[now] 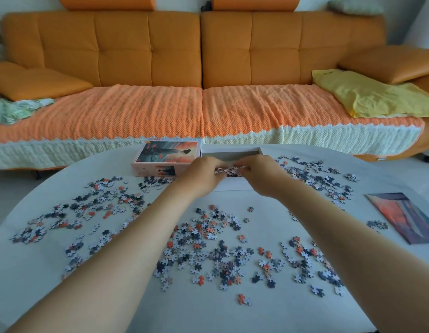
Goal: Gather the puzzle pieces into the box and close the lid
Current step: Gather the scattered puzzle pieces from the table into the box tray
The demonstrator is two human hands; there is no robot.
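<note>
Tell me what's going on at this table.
A person is packing away a jigsaw. The left hand and right hand meet over the open box at the far side of the table, fingers around a clump of pieces; whether they grip or release it is unclear. The lid sits just left of the box, picture up. Most loose pieces lie scattered across the table, and a printed picture sheet lies on the right.

Bare table (208, 318) strip along near edge; puzzle pieces (208, 248) strewn elsewhere; lid (166, 155), box (230, 153) at far edge; print (401, 217) right.
</note>
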